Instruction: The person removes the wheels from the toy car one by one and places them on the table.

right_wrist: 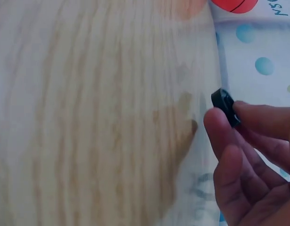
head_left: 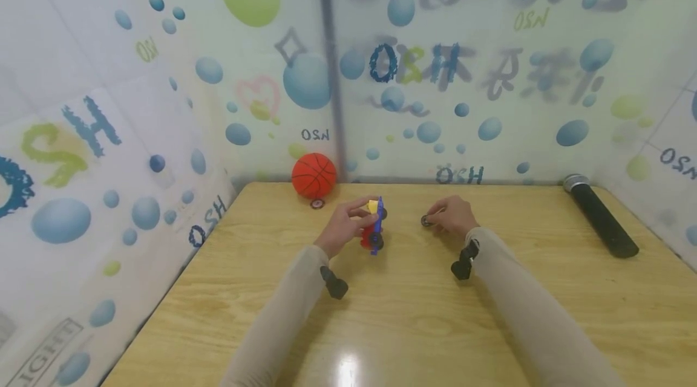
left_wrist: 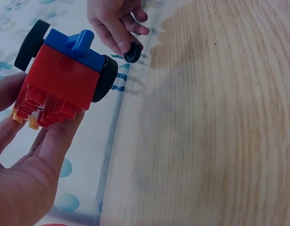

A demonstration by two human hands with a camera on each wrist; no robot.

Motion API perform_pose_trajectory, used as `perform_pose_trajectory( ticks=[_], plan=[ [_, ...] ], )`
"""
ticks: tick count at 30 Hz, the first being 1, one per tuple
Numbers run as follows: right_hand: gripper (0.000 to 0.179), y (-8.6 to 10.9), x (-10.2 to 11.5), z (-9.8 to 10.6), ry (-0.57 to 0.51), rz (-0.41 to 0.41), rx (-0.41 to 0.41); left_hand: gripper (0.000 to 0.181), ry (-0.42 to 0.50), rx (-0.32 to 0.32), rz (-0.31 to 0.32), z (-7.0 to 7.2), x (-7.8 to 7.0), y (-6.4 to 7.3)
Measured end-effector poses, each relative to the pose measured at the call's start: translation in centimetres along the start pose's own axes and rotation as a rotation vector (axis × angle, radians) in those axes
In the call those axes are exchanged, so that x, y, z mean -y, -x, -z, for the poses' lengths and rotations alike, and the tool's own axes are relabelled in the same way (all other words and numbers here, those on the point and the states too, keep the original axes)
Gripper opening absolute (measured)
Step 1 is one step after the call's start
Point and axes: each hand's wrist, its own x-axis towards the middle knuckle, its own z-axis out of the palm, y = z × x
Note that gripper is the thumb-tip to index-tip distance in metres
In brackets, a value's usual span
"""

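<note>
My left hand (head_left: 348,225) grips a toy car (head_left: 378,227) built of red, blue and yellow blocks, tipped on its side. In the left wrist view the car (left_wrist: 64,77) shows a red block, a blue base with a peg, and black wheels on both sides. A small black toy wheel (right_wrist: 225,107) is pinched between thumb and fingertips of my right hand (head_left: 453,216), to the right of the car. In the right wrist view that hand (right_wrist: 251,165) holds the wheel by its rim, apart from the car.
A small red basketball (head_left: 314,176) sits at the table's back left, a small round disc (head_left: 317,204) just before it. On the right lies a black microphone (head_left: 601,216). Patterned walls (head_left: 403,133) enclose the wooden table (head_left: 392,314) at the back and sides.
</note>
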Motion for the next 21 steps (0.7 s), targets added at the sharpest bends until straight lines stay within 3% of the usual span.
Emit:
perform_pose_trajectory(
  ticks=[21],
  plan=[
    [0.017,-1.7,-1.0,-0.6,0.157,-0.027,-0.155,0.046,-0.03,-0.023,0.022,-0.1,0.2,-0.1]
  ],
)
